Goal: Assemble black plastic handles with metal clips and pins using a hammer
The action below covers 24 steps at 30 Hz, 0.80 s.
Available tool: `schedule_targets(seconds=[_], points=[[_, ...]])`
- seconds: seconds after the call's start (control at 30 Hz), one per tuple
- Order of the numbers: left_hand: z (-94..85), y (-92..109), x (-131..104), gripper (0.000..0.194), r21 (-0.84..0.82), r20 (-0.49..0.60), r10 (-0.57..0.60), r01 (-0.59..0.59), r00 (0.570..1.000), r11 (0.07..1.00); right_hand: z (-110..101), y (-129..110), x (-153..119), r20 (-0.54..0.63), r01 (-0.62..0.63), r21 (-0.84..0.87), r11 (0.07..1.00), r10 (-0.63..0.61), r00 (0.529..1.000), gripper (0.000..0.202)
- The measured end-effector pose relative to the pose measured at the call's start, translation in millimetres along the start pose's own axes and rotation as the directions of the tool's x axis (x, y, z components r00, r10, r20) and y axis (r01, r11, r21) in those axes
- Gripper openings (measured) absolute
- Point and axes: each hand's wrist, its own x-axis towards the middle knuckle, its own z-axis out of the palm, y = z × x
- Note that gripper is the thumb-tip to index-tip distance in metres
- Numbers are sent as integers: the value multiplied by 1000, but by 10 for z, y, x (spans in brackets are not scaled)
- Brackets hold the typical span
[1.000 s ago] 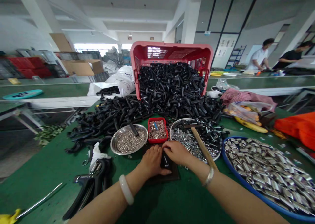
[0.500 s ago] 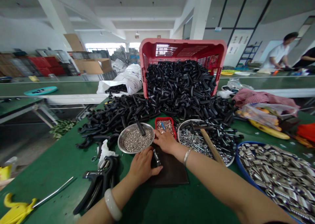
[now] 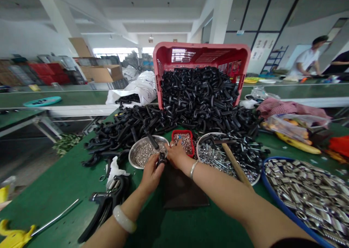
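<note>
My left hand (image 3: 151,171) is closed around a small black part with a metal end (image 3: 161,158), beside the steel bowl of small metal pieces (image 3: 131,157). My right hand (image 3: 176,154) is just right of it, at the near edge of the small red tray (image 3: 192,143). Its fingertips are too small to show what they hold, if anything. A dark flat pad (image 3: 187,190) lies on the green table below both hands. Another black part (image 3: 152,141) rests across the bowl's rim.
A red crate (image 3: 201,46) stands behind a wide heap of black parts. To the right are a white bowl of bolts (image 3: 198,151) with a hammer (image 3: 236,164) and a blue-rimmed basin (image 3: 272,193). A black hand grip (image 3: 102,208) lies front left. A person works far right.
My left hand has lifted the black part off the pad and moved it up and left, toward my right hand. The right hand has shifted slightly left.
</note>
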Motion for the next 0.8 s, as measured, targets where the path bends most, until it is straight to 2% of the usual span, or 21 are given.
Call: schedule_targets(seconds=[0.03, 0.1, 0.2, 0.27, 0.37, 0.43, 0.5, 0.53, 0.6, 0.63, 0.7, 0.73, 0.77, 0.8], points=[[1, -20, 6, 37, -145, -39, -92, 86, 995, 986, 18, -8, 9, -13, -11, 4, 1000, 11, 1000, 27], [11, -34, 15, 42, -410, -65, -290, 239, 955, 880, 49, -11, 6, -48, -10, 11, 1000, 11, 999, 27], [27, 41, 11, 47, -612, -59, -478, 346, 876, 711, 77, 20, -31, -99, 10, 20, 1000, -8, 995, 27], [28, 137, -20, 49, -644, -36, -509, 370, 860, 670, 94, 55, -62, -130, 54, 20, 998, -51, 990, 24], [21, 270, -117, 52, -634, 58, -484, 407, 873, 657, 136, 123, -122, -201, 193, 24, 981, -185, 962, 20], [22, 317, -197, 52, -619, 124, -452, 425, 884, 660, 170, 167, -180, -266, 259, 75, 963, -231, 936, 19], [36, 331, -266, 53, -605, 183, -452, 462, 873, 648, 190, 196, -252, -344, 248, 211, 946, -165, 924, 20], [49, 331, -292, 53, -593, 220, -474, 503, 853, 629, 190, 201, -295, -390, 229, 315, 921, -94, 916, 19], [87, 332, -325, 54, -543, 327, -534, 618, 779, 568, 160, 189, -396, -446, 193, 580, 791, 110, 888, 17], [111, 336, -334, 54, -513, 392, -548, 670, 739, 536, 131, 173, -459, -434, 189, 715, 673, 216, 875, 16], [162, 354, -348, 56, -475, 525, -513, 734, 679, 486, 51, 133, -620, -315, 179, 916, 359, 364, 877, 16], [188, 368, -353, 57, -477, 582, -468, 745, 665, 466, 3, 112, -718, -228, 157, 966, 205, 389, 893, 17], [215, 382, -360, 58, -491, 627, -411, 746, 662, 450, -48, 94, -825, -146, 123, 989, 84, 391, 909, 18], [242, 396, -367, 60, -504, 663, -358, 745, 658, 436, -100, 79, -938, -82, 86, 996, 8, 383, 920, 18]])
